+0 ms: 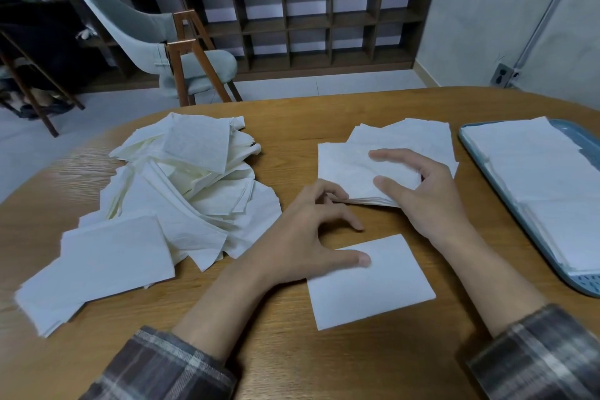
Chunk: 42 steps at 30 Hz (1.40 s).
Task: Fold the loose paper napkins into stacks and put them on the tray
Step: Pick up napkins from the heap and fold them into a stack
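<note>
The blue tray [584, 284] at the wooden table's [292, 127] right edge is cut off by the frame, with stacked napkins [532, 159] on it. The right hand [431, 195] pinches a fanned napkin stack [350, 166] mid-table. The left hand's [305, 234] curled fingertips meet that stack's near corner, but I cannot tell whether they grip it. Its thumb rests on a single folded napkin [373, 289] near the front edge. A loose napkin heap [181, 185] lies left. A grey chair [146, 36] and a cubby shelf [308, 19] stand behind.
</note>
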Each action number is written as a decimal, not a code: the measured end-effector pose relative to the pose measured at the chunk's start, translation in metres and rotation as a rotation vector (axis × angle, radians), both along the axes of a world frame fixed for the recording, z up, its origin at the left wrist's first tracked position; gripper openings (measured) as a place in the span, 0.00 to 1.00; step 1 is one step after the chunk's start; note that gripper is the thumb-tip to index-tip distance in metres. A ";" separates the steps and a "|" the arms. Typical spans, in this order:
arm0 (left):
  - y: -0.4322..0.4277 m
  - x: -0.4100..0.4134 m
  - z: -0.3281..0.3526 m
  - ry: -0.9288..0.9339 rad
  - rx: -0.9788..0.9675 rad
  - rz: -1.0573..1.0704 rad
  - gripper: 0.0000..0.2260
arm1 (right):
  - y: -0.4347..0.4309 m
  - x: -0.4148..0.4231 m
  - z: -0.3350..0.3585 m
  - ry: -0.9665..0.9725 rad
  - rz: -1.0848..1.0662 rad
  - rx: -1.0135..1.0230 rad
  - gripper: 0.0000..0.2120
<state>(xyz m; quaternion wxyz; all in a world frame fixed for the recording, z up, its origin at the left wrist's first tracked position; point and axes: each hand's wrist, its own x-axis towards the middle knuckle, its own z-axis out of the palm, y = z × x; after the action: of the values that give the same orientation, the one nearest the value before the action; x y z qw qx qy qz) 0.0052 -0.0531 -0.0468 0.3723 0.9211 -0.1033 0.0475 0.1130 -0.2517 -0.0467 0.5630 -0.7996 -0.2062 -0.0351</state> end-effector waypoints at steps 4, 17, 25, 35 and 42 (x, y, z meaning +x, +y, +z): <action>0.001 0.001 -0.002 0.015 0.042 -0.049 0.16 | 0.001 -0.002 0.001 0.004 0.015 0.004 0.16; 0.005 0.001 0.010 -0.038 -0.362 0.108 0.03 | 0.004 -0.007 0.007 0.191 0.097 0.200 0.10; 0.011 0.006 0.009 -0.183 -0.461 0.247 0.04 | 0.007 -0.014 0.008 0.329 0.312 0.151 0.11; 0.015 0.007 0.011 -0.196 -0.429 0.300 0.05 | 0.008 -0.019 0.012 0.330 0.407 0.116 0.16; 0.014 0.006 0.011 -0.242 -0.388 0.284 0.05 | 0.010 -0.021 0.014 0.298 0.441 0.107 0.25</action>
<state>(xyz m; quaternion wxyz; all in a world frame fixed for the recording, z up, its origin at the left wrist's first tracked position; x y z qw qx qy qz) 0.0115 -0.0392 -0.0356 0.5164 0.8254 -0.0055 0.2279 0.0921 -0.2421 -0.0325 0.6225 -0.7008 -0.2882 0.1954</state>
